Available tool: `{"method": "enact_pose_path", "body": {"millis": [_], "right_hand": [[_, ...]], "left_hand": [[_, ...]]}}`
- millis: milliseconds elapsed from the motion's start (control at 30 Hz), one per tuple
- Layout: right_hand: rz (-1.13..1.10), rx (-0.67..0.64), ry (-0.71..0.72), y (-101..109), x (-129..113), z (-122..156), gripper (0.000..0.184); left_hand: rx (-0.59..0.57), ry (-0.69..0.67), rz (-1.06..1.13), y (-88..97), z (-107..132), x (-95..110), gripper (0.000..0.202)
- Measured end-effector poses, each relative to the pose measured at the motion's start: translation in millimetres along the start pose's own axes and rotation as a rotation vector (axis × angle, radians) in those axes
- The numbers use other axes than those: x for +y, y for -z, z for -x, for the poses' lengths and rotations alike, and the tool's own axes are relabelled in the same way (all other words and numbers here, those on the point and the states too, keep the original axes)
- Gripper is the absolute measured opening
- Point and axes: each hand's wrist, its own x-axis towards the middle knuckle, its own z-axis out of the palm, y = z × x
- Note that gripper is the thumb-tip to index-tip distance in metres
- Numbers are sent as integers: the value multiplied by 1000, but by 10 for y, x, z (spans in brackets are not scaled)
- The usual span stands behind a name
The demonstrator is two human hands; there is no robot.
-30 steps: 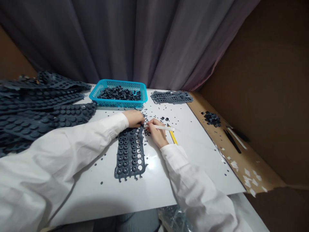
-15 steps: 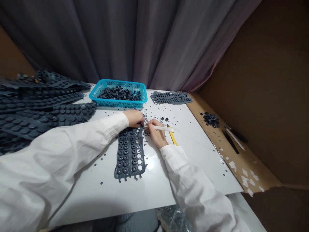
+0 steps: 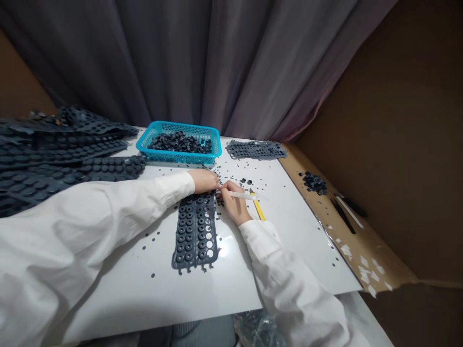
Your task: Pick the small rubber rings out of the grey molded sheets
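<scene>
From the head view I log the white surface [image 3: 217, 301] first: it carries nearly everything here. At its left lies a heap of dark studded rubber sheets [image 3: 39, 178]. At the back stands the turquoise perforated basket [image 3: 144, 148], holding many small dark pieces.

The dark rubber sheet [image 3: 197, 236] being worked lies flat, lengthwise, in front of me, its far end under my left hand. Ring-topped studs fill its columns; the rightmost column shows round openings with white beneath.

Hands: the left hand [image 3: 205, 181] is curled, knuckles up, over the far end of the sheet; its fingertips are hidden, so I cannot tell whether they pinch or merely press. The right hand [image 3: 234, 202] is closed in a pen grip around a slim white stick [image 3: 246, 195], its tip near the left fingertips.

Technique, my judgement: the left hand should bear down close to the contact point so the rubber cannot stretch or slide, with fingertips out of the tip's line. Short, controlled strokes should suit better than force. The yellow tool [image 3: 258, 206], just beside the right hand, could get knocked by the sleeve.

Smallest: loose dark discs [image 3: 152, 275] dot the surface; one caught under the sheet might lift it.

Brands, labels, writing: I can read none.
</scene>
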Motion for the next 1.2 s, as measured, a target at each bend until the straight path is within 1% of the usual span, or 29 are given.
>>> {"method": "enact_pose_path", "body": {"millis": [133,233,300,400,433,500,600,667,733,833,1000,1100,1133,1200], "right_hand": [[3,-5,-7,8,-1,4,16],[6,-16,-10,7,14,1,16],[0,-21,-7,1,26,-3,15],[-27,-20,-11,-7,41,-8,16],[-39,-20,-13,-8,48,-8,16],[-61,-22,-16,-10,68,-8,15],[-119,-17,-38,-8,107,-7,13],[-218,9,-77,-2,122,-6,13],[-324,49,-106,12,116,-4,16],[-364,98,-98,39,68,3,21],[-285,146,-105,55,-13,11,23],[-253,159,-93,53,-27,9,21],[-266,154,-92,57,-37,10,21],[-338,143,-84,78,-82,24,25]], "left_hand": [[93,30,125,-91,26,-46,15],[198,81,270,-151,118,-107,12],[316,167,380,-184,215,-178,12],[545,372,561,-208,375,-315,22],[599,428,634,-207,420,-354,25],[649,493,803,-198,484,-393,32],[643,520,1085,-184,512,-322,42],[640,537,1271,-176,504,-203,46],[644,548,1447,-156,497,-55,47],[646,540,1675,-88,516,176,37],[619,498,1973,77,592,483,18],[585,427,2194,149,623,589,14],[575,407,2233,164,629,609,14],[558,394,2242,174,636,631,15]]}}
